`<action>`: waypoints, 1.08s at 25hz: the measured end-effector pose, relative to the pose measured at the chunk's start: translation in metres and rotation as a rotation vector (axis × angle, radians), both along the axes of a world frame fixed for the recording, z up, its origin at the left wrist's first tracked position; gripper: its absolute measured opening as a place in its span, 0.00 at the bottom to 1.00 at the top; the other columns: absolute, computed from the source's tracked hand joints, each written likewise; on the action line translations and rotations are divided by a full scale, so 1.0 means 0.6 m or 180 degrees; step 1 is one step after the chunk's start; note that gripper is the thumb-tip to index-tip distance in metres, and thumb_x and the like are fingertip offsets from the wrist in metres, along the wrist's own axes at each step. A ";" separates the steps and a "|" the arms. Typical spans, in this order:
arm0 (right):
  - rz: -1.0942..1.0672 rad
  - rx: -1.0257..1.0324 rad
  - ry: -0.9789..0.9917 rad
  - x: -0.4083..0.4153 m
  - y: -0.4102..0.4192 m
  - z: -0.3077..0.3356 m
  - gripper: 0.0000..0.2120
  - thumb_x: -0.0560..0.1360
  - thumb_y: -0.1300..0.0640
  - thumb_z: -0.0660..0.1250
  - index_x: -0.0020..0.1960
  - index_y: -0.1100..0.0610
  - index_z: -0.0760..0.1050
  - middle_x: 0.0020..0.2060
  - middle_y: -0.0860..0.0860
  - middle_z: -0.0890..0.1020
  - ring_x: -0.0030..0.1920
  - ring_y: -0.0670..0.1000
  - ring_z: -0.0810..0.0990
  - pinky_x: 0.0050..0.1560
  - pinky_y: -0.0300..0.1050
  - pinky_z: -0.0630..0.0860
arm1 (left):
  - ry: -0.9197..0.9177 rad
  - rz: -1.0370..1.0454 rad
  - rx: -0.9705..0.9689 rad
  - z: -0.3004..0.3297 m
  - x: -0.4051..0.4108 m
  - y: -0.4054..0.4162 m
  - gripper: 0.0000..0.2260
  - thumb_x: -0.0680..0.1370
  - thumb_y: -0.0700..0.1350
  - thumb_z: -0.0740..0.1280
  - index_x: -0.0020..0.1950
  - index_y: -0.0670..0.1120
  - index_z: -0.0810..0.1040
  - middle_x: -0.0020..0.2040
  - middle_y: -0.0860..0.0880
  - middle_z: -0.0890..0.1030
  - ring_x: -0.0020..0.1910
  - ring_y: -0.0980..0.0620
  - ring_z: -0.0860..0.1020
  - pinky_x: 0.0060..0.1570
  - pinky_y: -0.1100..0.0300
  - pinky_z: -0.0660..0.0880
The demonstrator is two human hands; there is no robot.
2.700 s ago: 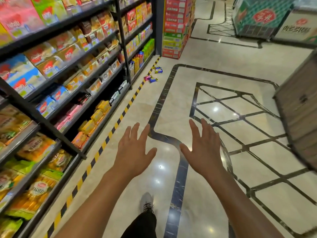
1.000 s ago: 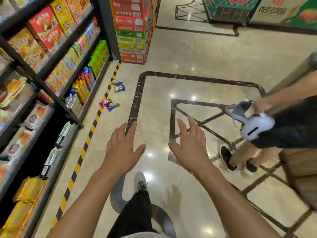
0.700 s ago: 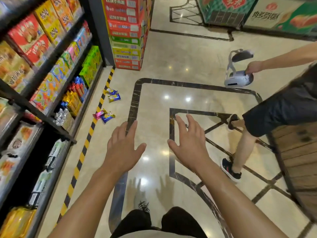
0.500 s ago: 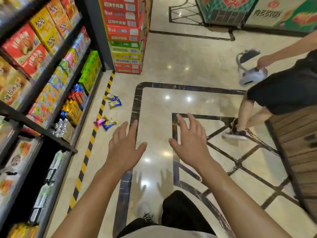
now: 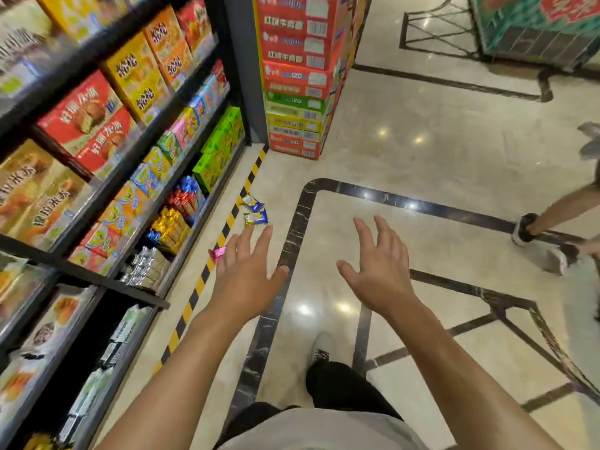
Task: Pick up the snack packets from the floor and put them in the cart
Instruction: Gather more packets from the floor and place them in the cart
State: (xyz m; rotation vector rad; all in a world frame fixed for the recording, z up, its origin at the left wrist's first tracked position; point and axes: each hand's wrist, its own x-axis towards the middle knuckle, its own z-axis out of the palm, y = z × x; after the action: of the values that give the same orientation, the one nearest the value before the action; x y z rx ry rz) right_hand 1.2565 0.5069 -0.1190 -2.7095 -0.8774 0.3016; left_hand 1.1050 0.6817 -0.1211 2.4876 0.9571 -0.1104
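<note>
Small snack packets lie on the floor by the yellow-black tape line. Two blue-and-yellow packets [image 5: 254,210] sit side by side ahead of my fingers, and a pink packet [image 5: 217,253] peeks out at the left edge of my left hand. My left hand [image 5: 247,277] hovers over that spot, fingers spread and holding nothing. My right hand [image 5: 380,267] is stretched forward over the bare floor to the right, also spread and holding nothing. No cart is in view.
Stocked shelves [image 5: 107,177] run along the left. A stack of red, green and yellow cartons [image 5: 297,92] stands ahead at the shelf end. Another person's legs and shoes [image 5: 545,235] are at the right edge. Polished marble floor [image 5: 422,151] stretches ahead.
I have walked forward along the aisle; the packets are now just ahead of my left hand, which covers part of the pink one. The other person has shifted toward the right edge.
</note>
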 end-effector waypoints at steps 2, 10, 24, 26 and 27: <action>0.0192 -0.0060 -0.0148 0.064 0.044 -0.003 0.38 0.77 0.37 0.61 0.79 0.43 0.44 0.80 0.53 0.47 0.79 0.58 0.49 0.77 0.61 0.51 | -0.0007 0.0148 0.0026 -0.005 0.042 0.035 0.35 0.80 0.61 0.60 0.81 0.58 0.45 0.82 0.50 0.46 0.80 0.46 0.43 0.76 0.42 0.50; 0.0729 0.0011 -0.0179 0.267 0.250 0.005 0.38 0.76 0.39 0.62 0.80 0.44 0.47 0.80 0.55 0.50 0.78 0.60 0.50 0.77 0.61 0.50 | 0.0135 0.0620 -0.0013 -0.029 0.198 0.197 0.34 0.80 0.61 0.60 0.81 0.58 0.46 0.82 0.48 0.47 0.80 0.45 0.44 0.76 0.44 0.49; 0.1466 -0.0326 -0.0162 0.461 0.735 -0.016 0.39 0.77 0.39 0.61 0.79 0.45 0.45 0.79 0.55 0.48 0.78 0.59 0.49 0.76 0.61 0.51 | 0.0202 0.1155 -0.0355 -0.097 0.373 0.567 0.34 0.81 0.61 0.58 0.81 0.60 0.42 0.81 0.52 0.42 0.80 0.46 0.41 0.76 0.45 0.48; 0.1615 -0.0378 -0.0198 0.469 0.784 -0.020 0.39 0.76 0.38 0.60 0.79 0.45 0.44 0.79 0.55 0.48 0.78 0.60 0.50 0.76 0.61 0.51 | 0.0218 0.1248 -0.0413 -0.099 0.381 0.588 0.35 0.81 0.61 0.59 0.81 0.59 0.41 0.81 0.51 0.41 0.80 0.45 0.40 0.76 0.44 0.48; 0.1700 -0.0414 -0.0178 0.473 0.805 -0.023 0.39 0.76 0.37 0.60 0.80 0.45 0.44 0.79 0.55 0.48 0.78 0.59 0.50 0.76 0.61 0.51 | 0.0221 0.1304 -0.0465 -0.101 0.385 0.594 0.35 0.81 0.60 0.59 0.80 0.60 0.40 0.81 0.51 0.40 0.80 0.45 0.40 0.76 0.44 0.47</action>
State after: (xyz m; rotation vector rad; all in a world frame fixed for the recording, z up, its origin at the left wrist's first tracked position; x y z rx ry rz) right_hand 1.5403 0.9897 -0.1329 -2.5574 -1.6453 0.4004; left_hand 1.3361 1.0382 -0.1815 2.1208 1.4124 -0.1282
